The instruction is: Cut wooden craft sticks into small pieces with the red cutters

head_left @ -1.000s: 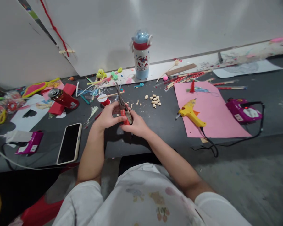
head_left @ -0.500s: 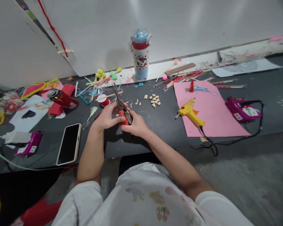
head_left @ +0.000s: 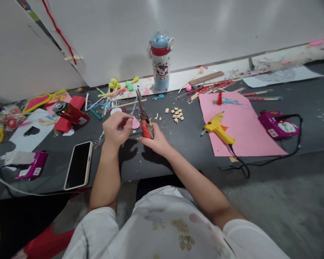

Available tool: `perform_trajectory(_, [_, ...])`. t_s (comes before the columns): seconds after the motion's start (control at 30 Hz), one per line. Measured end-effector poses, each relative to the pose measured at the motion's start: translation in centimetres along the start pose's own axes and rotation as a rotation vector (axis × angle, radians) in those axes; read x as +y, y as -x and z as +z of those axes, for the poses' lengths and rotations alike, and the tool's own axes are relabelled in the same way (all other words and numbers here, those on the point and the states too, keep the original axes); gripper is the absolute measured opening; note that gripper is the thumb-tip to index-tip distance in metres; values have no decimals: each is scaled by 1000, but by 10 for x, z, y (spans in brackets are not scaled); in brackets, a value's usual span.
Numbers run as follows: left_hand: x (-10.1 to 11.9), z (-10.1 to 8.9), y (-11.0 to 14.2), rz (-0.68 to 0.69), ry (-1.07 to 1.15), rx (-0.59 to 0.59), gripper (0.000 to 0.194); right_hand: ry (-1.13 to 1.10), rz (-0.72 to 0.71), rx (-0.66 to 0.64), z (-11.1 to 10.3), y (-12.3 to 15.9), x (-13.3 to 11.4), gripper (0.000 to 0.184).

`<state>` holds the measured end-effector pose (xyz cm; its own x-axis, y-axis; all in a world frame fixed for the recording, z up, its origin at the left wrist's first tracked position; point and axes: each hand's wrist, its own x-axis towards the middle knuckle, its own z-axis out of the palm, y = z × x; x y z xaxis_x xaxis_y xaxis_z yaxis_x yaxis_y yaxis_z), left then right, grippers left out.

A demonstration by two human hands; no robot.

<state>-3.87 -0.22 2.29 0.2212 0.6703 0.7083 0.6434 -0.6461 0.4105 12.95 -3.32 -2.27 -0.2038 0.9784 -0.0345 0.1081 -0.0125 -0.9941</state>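
In my right hand (head_left: 157, 141) is a pair of red-handled metal snips (head_left: 144, 120), its long dark blades pointing away from me. The fingers wrap the handles, and the tool is held over the dark table (head_left: 189, 144). To its left, my left hand (head_left: 117, 130) is raised with fingers curled and thumb close to the index finger. Whatever those fingertips hold, if anything, is too small to make out. Beyond the snips lie several short cut wooden pieces (head_left: 177, 114) in a small heap. A thin wooden stick (head_left: 132, 103) and a pink oval piece (head_left: 135, 122) lie behind my left hand.
A bottle (head_left: 161, 61) stands against the white wall. On the right, a yellow glue gun (head_left: 220, 130) rests on pink paper (head_left: 248, 136), its cord running to a purple power box (head_left: 275, 125). A phone (head_left: 79, 165) and a red can (head_left: 70, 113) lie left.
My left hand has come off the snips and moved left, its fingers now curled. The snips have turned more upright in my right hand, which stays almost in place.
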Motion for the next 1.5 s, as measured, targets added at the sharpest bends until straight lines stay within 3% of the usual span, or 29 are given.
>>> perform_trajectory(0.07, [0,-2,0,75,-216,197,15,39,-17,-5,0,0,2,61])
perform_trajectory(0.13, [-1,-5,-1,90,-363,286,14,82,-49,-26,1,1,4,61])
perform_trajectory(0.27, [-8,-9,-2,82,-424,148,23,152,-111,-74,2,3,5,60])
perform_trajectory(0.57, [-17,-16,-2,33,-352,-48,14,183,-145,-153,0,6,2,62])
perform_trajectory(0.8, [-18,-27,-1,43,-262,-120,14,206,-170,-185,-2,7,2,66])
perform_trajectory(1.23, [-9,-32,-4,-133,-93,-170,22,211,-201,-219,-4,7,3,70])
perform_trajectory(1.5, [-7,-35,-7,-138,-78,-192,26,196,-183,-233,-5,7,1,68])
